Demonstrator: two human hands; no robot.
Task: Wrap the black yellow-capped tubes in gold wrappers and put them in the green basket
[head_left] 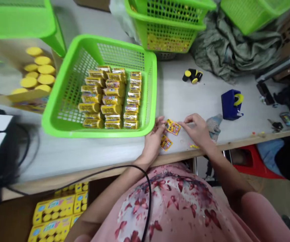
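A small yellow and pink printed label (173, 127) is stretched between my two hands just above the front of the table. My left hand (153, 137) has its fingers curled at the label's left edge. At the right corner, the thumb and fingertips of my right hand (197, 129) pinch it. A second printed label (166, 143) lies close below, beside my left hand. Left of my hands, a green basket (99, 134) contains rows of yellow wrapped tubs (111, 109). A greyish cloth bundle (213, 126) rests by my right wrist.
A blue tape dispenser (230, 105) stands to the right, with several black and yellow tubs (192, 76) farther back. Stacked green baskets (168, 20) and crumpled grey cloth (235, 43) sit behind. At left is a carton of yellow-lidded tubs (44, 70). A black cable (104, 169) crosses my left arm.
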